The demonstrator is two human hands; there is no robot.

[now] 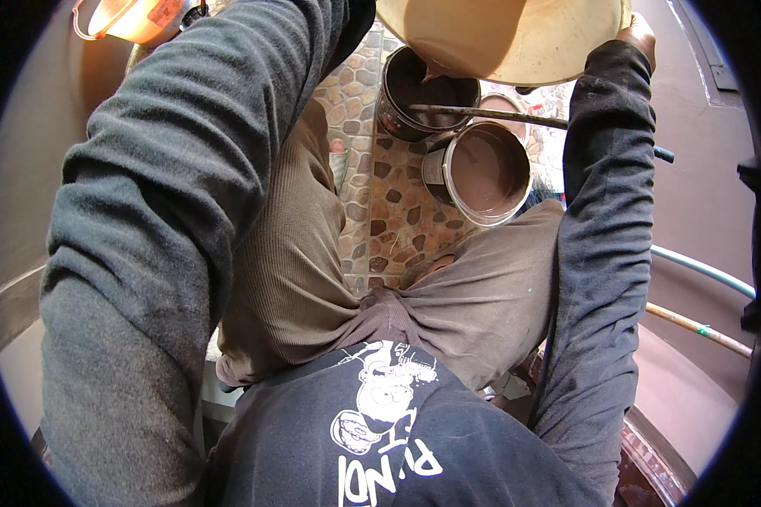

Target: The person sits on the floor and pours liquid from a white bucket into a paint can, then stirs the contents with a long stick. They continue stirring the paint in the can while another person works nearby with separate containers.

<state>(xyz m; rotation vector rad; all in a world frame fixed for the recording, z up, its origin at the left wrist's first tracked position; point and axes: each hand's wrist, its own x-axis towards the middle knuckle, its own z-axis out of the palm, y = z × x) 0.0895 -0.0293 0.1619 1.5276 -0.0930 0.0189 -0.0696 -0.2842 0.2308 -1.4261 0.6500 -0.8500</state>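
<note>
The right hand (pixel 641 37) grips a cream tub (pixel 558 44) over the dark bucket (pixel 392 119); the left hand is unseen. Beside that bucket stands a white pail (pixel 434 167).

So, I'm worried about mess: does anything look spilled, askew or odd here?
Nothing plainly spilled or damaged stands out. The pale tub held in the right hand is tipped, but brown liquid runs from its lip into the dark bucket. A stick reaches over that bucket's mouth, slightly untidily.
</note>
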